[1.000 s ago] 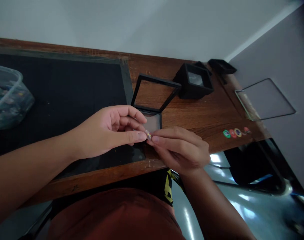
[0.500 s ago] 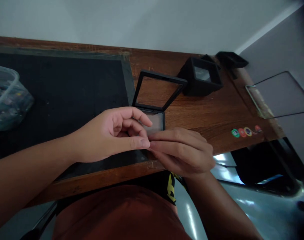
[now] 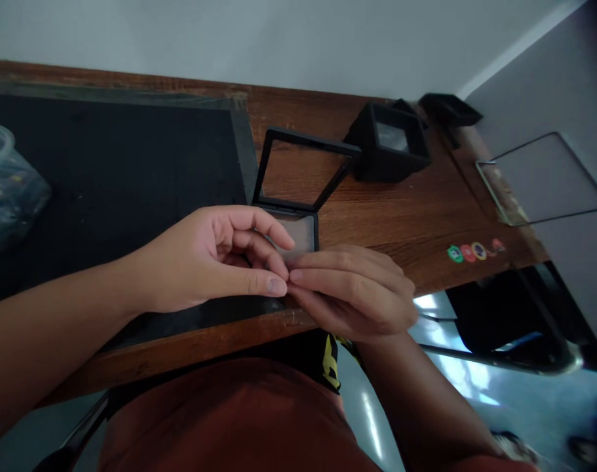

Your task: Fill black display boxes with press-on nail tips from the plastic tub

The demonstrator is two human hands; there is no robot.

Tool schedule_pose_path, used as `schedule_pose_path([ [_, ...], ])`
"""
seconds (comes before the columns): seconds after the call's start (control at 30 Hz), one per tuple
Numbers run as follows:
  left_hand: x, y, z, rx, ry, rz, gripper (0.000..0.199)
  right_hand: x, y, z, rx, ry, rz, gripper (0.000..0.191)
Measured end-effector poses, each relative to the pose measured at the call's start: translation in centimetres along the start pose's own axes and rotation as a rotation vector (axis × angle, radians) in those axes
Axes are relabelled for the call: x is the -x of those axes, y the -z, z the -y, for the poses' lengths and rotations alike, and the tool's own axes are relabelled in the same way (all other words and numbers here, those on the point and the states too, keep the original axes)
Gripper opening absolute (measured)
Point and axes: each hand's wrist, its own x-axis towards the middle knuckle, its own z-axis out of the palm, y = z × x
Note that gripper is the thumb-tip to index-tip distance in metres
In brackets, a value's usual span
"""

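Note:
My left hand (image 3: 229, 262) and my right hand (image 3: 354, 288) meet at the fingertips above the table's front edge. The left fingers are curled, with thumb and fingertips pinched together. On the right, the fingers are pressed together against the thumb, touching the left fingertips. Whatever lies between them is hidden or too small to make out. Just beyond the hands stands an opened black-framed case (image 3: 305, 206), its clear lid tilted up. Its pale grey inner base (image 3: 301, 235) is partly covered by my hands.
A black bin (image 3: 389, 144) stands behind the case on the wooden table (image 3: 377, 216). To the left, a clear plastic tub (image 3: 13, 190) of small mixed items sits on a black mat (image 3: 155, 157). Round stickers (image 3: 468, 252) lie at the right, near a wire frame (image 3: 544, 180).
The whole view has shifted a little, so the table things sit slightly further left and up. Both hands keep nearly the same pose, fingertips together.

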Motion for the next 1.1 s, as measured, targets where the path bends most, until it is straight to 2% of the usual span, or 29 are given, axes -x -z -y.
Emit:
schedule_pose_path([
  [0.2, 0.16, 0.08, 0.22, -0.059, -0.003, -0.012, 0.028, 0.07, -0.04, -0.05, -0.015, 0.027, 0.014, 0.007],
  [0.4, 0.11, 0.17, 0.31, -0.126, -0.033, -0.072, 0.033, -0.15, -0.03, 0.11, -0.053, -0.051, 0.045, 0.009],
  [0.57, 0.02, 0.03, 0.23, -0.164, -0.052, -0.094, 0.023, -0.40, 0.01, 0.04, -0.136, -0.074, 0.013, 0.009],
  [0.73, -0.03, 0.02, 0.19, -0.193, -0.061, -0.078, 0.019, -0.46, -0.02, 0.17, -0.171, -0.127, -0.010, 0.010],
  [1.1, 0.10, 0.04, -0.09, -0.155, -0.013, -0.036, 0.011, -0.22, -0.22, 0.22, -0.172, -0.129, -0.036, 0.006],
])
